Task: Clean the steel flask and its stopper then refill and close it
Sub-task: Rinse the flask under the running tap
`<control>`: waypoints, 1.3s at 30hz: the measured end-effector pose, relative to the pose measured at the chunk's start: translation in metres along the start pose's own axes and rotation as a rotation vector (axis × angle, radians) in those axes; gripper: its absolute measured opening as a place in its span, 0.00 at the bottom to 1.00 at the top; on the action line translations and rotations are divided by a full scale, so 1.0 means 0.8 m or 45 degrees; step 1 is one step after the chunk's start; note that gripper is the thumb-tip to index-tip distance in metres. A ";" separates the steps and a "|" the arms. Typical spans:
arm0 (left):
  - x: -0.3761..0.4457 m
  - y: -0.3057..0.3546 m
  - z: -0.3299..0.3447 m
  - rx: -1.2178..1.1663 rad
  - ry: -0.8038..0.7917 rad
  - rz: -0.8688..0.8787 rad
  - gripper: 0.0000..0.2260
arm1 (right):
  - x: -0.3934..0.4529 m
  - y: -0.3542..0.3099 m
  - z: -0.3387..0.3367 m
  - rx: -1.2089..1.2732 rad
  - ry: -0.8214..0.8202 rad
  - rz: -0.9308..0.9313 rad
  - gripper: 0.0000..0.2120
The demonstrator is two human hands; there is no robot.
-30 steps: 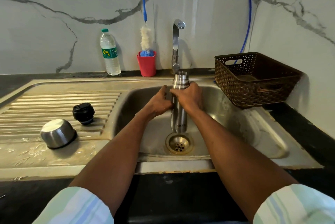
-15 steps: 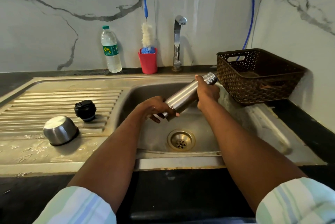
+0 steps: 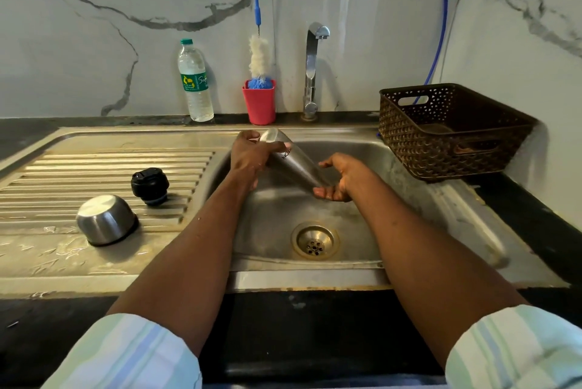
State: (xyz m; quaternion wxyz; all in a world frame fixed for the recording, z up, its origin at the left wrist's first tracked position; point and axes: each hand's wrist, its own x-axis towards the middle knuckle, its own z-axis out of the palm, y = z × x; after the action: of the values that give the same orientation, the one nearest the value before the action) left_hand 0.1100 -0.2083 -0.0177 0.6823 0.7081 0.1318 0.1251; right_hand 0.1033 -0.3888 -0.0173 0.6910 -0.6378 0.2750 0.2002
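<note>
Both hands gripping smooth steel flask (image 3: 296, 162)

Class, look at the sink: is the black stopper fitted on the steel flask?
No, the black stopper lies on the draining board, apart from the steel flask.

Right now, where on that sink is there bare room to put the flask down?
The ribbed drainboard is bare left of the black stopper and behind the steel cup. The flat strip between basin and brown basket is also free. The basin is crowded: both hands hold the flask there.
</note>
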 end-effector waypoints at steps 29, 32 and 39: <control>-0.012 -0.002 0.016 0.207 -0.070 0.289 0.31 | 0.015 0.010 0.025 -0.672 0.272 -0.926 0.28; -0.013 -0.011 0.012 0.593 -0.115 0.351 0.35 | 0.014 0.006 0.025 -0.597 0.319 -0.953 0.28; -0.019 -0.015 0.014 0.895 -0.266 0.374 0.40 | 0.014 0.005 0.028 -0.603 0.361 -0.972 0.31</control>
State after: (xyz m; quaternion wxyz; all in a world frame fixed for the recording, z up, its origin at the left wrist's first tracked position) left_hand 0.0998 -0.2235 -0.0299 0.3827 0.9188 -0.0063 0.0961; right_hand 0.1118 -0.3671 -0.0268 0.5065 -0.8544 0.0593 -0.0999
